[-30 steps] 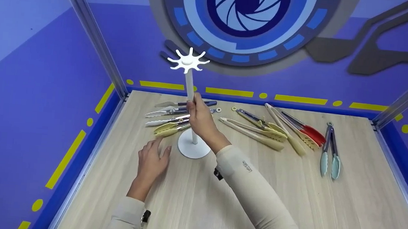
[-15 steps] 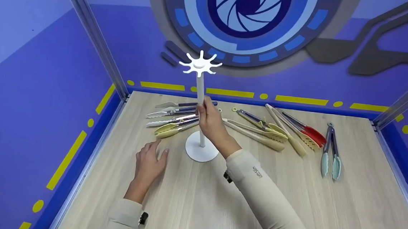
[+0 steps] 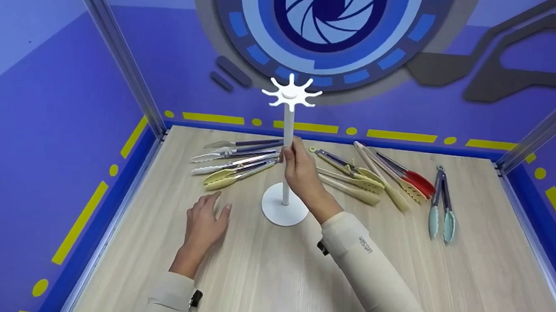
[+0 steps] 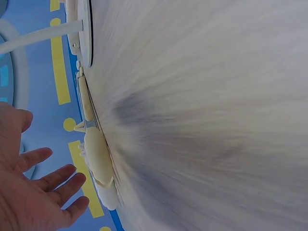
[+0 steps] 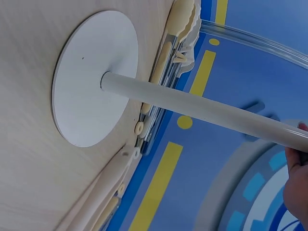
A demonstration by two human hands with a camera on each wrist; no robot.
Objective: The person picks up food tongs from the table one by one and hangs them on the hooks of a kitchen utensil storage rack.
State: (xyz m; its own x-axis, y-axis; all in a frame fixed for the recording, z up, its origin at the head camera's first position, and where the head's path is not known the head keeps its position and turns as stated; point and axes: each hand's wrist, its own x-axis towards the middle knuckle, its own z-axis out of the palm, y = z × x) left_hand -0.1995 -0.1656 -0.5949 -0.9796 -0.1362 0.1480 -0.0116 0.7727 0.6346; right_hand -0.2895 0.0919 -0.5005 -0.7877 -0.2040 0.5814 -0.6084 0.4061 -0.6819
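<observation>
My right hand [image 3: 304, 173] grips the pole of a white stand [image 3: 289, 123] that is upright in the head view. Hooks fan out in a star [image 3: 289, 95] at its top, and a flat round base [image 3: 274, 213] is at its foot. The right wrist view shows the base [image 5: 82, 101] and pole [image 5: 192, 107], with the hand [image 5: 296, 192] at the right edge. To the left, my left hand [image 3: 203, 225] holds nothing, fingers relaxed and spread. Just beyond its fingertips lie yellow-tipped tongs [image 3: 220, 179]; the left wrist view shows that palm [image 4: 24, 192].
Several tongs with white tips [image 3: 208, 157] lie at the back left. Beige tongs [image 3: 358, 196], red-tipped tongs [image 3: 422, 183] and light-blue-tipped tongs [image 3: 449, 226] lie to the right. Blue printed walls [image 3: 133, 58] with metal corner posts [image 3: 119, 52] enclose the wooden table [image 3: 259, 282].
My right hand has moved the stand to the right and a little nearer to me, keeping its grip on the pole. My left hand has stayed nearly in place, relaxed.
</observation>
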